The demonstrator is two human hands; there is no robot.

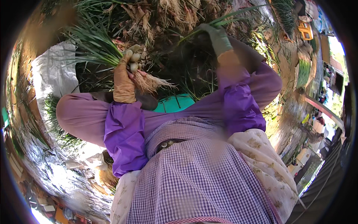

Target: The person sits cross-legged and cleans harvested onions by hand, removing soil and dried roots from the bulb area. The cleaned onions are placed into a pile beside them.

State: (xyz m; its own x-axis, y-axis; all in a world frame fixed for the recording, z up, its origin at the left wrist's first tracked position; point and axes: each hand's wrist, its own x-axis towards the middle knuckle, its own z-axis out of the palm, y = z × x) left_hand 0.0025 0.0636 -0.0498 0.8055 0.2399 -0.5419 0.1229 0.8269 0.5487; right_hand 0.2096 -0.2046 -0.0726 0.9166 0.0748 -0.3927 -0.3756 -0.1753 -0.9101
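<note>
My left hand [124,77], in a tan glove, grips a bunch of green onions [107,51] around the stems. Its white bulbs [134,61] show beside the thumb, pale stringy roots [148,81] hang to the right, and green leaves fan out to the upper left. Farther up and right, my right hand [215,37] wears a grey-green glove with an orange cuff. Its fingers are closed around a few long green leaves [223,19] that stick out on both sides. The fingertips are partly hidden and blurred.
A heap of rooted onions [148,19] lies ahead of me. Loose leaves litter the dark ground between my knees. A white sack [56,67] lies left, a turquoise seat or container [174,103] shows under me, and a yellow plastic stool or crate [305,30] stands far right near another person.
</note>
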